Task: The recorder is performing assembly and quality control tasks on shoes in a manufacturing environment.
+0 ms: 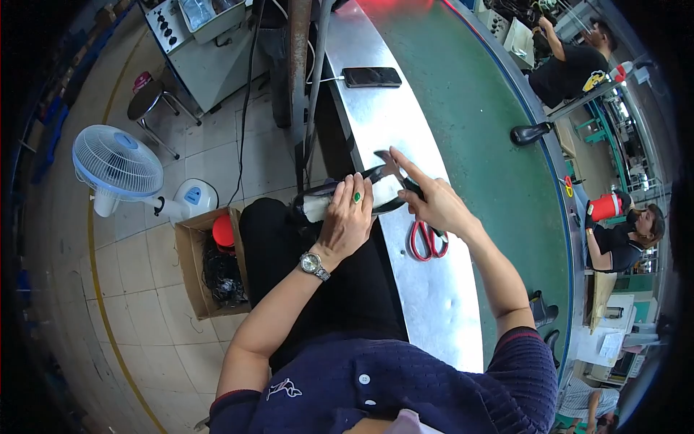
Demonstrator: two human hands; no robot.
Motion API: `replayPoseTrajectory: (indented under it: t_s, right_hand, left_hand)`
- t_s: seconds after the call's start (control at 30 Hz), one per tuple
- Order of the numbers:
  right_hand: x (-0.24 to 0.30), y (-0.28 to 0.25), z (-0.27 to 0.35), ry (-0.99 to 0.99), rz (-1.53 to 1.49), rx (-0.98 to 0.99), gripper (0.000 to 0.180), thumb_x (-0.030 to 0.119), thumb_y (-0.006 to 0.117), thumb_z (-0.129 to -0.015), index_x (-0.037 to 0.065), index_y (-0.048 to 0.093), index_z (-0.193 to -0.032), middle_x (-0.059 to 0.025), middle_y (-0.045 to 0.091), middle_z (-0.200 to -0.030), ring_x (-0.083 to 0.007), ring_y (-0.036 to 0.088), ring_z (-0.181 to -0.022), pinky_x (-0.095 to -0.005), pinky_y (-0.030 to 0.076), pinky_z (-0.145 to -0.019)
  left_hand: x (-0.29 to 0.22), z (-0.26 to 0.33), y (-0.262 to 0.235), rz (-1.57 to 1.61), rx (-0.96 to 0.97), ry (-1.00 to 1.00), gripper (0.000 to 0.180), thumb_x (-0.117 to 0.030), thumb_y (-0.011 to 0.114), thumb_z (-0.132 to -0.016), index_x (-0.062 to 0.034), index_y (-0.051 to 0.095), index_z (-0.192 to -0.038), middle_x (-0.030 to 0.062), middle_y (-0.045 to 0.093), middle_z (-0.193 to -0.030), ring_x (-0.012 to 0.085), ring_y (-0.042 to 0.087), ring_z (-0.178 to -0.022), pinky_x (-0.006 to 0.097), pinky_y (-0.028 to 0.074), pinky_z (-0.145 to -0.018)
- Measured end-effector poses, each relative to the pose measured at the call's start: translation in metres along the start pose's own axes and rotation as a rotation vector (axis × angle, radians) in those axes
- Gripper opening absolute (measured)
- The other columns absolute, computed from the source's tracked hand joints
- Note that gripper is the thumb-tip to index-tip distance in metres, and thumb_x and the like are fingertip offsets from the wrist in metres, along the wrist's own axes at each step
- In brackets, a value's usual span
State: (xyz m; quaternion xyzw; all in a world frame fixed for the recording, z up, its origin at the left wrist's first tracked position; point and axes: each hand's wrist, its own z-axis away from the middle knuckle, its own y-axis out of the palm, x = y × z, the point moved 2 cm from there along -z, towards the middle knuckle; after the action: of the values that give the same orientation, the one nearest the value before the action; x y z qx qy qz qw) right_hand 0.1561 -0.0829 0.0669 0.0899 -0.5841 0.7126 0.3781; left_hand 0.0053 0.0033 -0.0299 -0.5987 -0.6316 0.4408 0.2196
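Observation:
My left hand (pixel 348 217) lies wrapped over a black shoe (pixel 388 195) with a whitish face turned up, holding it above my lap at the bench edge. A ring with a green stone and a wristwatch (pixel 313 265) are on that hand and wrist. In my right hand (pixel 437 205) is a short hammer-like tool (pixel 391 168) with a dark handle, its metal head at the far end of the shoe. The right index finger is stretched along the head. Red-handled scissors (pixel 428 242) rest on the metal bench just below my right hand.
A phone (pixel 371 77) with a cable lies on the metal bench top (pixel 441 311). Beyond runs a green conveyor belt (pixel 506 217) with black footwear (pixel 531 134) along its far side. At left stand a cardboard box (pixel 189 271), a fan (pixel 119 160) and a stool (pixel 148 101). Several people work across.

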Motion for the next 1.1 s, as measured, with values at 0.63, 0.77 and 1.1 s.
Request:
replayPoseTrajectory:
  t_s: [0.63, 0.77, 1.1]
  right_hand:
    - [0.014, 0.018, -0.004, -0.148, 0.366, -0.034, 0.079, 0.006, 0.055, -0.088, 0.027, 0.012, -0.152, -0.0217, 0.062, -0.068, -0.0396, 0.062, -0.066, -0.0509, 0.047, -0.063]
    - [0.021, 0.026, 0.003, -0.257, 0.172, -0.28, 0.081, 0.006, 0.055, -0.089, 0.026, 0.008, -0.152, -0.0204, 0.062, -0.065, -0.0406, 0.062, -0.063, -0.0512, 0.047, -0.063]
    - [0.008, 0.032, -0.002, -0.055, 0.259, -0.086, 0.08, 0.005, 0.054, -0.088, 0.026, 0.011, -0.152, -0.0199, 0.06, -0.062, -0.0397, 0.061, -0.061, -0.0497, 0.046, -0.06]
  left_hand:
    - [-0.001, 0.0, 0.003, -0.042, -0.047, 0.004, 0.059, -0.012, 0.075, -0.069, 0.012, 0.053, -0.118, 0.0251, 0.054, -0.116, 0.0424, 0.05, -0.116, 0.045, 0.04, -0.102]
    - [-0.003, -0.002, 0.0, 0.042, -0.058, -0.054, 0.061, -0.01, 0.078, -0.065, 0.0103, 0.051, -0.116, 0.0239, 0.052, -0.118, 0.0412, 0.049, -0.116, 0.043, 0.04, -0.102]
    - [0.019, -0.001, -0.02, 0.161, 0.122, -0.232, 0.068, -0.004, 0.077, -0.064, 0.0134, 0.047, -0.122, 0.022, 0.05, -0.114, 0.0345, 0.05, -0.107, 0.04, 0.041, -0.099]
